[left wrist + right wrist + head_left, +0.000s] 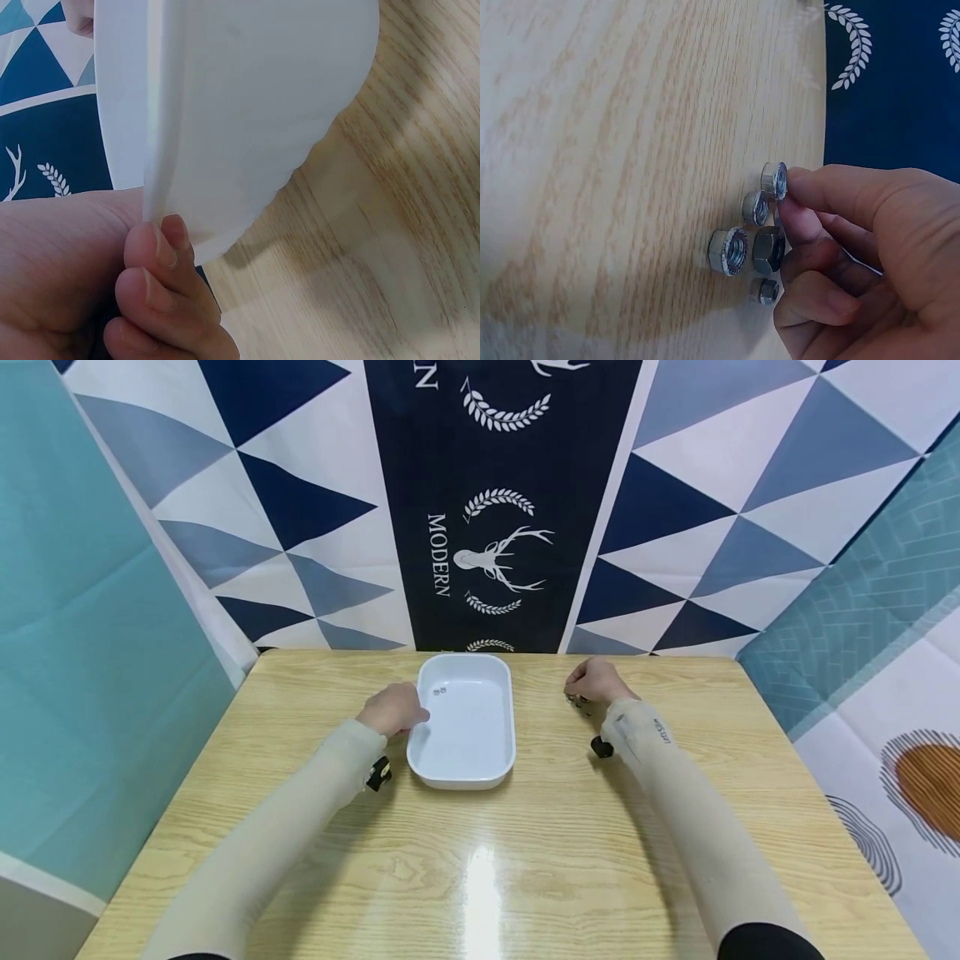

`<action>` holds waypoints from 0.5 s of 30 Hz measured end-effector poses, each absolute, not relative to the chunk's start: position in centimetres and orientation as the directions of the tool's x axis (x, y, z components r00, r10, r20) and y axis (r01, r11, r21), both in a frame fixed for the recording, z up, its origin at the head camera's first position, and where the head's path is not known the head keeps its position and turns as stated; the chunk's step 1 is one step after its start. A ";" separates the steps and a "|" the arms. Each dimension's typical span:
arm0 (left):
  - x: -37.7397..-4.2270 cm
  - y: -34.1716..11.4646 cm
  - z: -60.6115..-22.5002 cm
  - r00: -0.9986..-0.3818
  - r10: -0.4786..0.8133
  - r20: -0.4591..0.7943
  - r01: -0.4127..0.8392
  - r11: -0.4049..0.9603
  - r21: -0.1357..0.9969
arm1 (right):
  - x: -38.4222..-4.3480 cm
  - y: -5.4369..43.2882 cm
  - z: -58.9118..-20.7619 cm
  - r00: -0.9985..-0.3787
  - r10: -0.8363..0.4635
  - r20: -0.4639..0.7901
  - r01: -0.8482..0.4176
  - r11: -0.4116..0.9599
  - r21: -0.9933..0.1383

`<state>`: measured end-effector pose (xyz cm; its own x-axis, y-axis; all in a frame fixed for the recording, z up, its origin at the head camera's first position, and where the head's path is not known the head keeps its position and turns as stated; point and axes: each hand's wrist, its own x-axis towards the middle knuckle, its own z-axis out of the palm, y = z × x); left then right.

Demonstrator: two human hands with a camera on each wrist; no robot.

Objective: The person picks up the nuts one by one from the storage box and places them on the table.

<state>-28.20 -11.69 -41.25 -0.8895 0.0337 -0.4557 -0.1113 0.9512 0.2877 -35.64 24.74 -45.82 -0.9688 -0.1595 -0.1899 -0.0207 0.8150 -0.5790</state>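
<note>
A white rectangular tray (461, 781) sits on the table, its long side running away from me. My left hand (393, 709) grips its left wall; in the left wrist view the curled fingers (159, 289) lie against the outside below the rim. Two small metal nuts (439, 691) are inside the tray near its far left corner. To the right, my right hand (597, 680) is low over a cluster of several metal nuts. Up close, its thumb tip meets the edge of one flanged nut (774, 180), with the other fingers bent beside a darker hex nut (769, 250); whether they pinch one I cannot tell.
The wooden table (390, 877) carries the tray and the nuts. Its far edge meets a patterned cloth (510, 468) hanging behind. Teal cloth (90, 635) hangs along the left side and more patterned cloth (862, 710) along the right. Dark devices sit at both wrists.
</note>
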 end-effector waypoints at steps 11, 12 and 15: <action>-28.1 -11.7 -41.3 -0.890 0.037 -0.454 -0.109 0.950 0.291 | -35.5 24.6 -44.7 -0.967 -0.152 -0.204 0.005 0.789 -0.614; -28.1 -11.7 -41.3 -0.890 0.036 -0.454 -0.110 0.950 0.292 | -35.6 24.5 -44.5 -0.967 -0.151 -0.207 0.010 0.783 -0.622; -28.2 -11.8 -41.4 -0.891 0.036 -0.453 -0.112 0.949 0.295 | -35.6 24.2 -43.7 -0.969 -0.151 -0.196 0.011 0.767 -0.642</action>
<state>-28.22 -11.76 -41.37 -0.8907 0.0359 -0.4531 -0.1120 0.9488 0.2953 -35.63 24.23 -43.69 -0.9689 -0.1505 -0.1964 0.0110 0.7668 -0.6418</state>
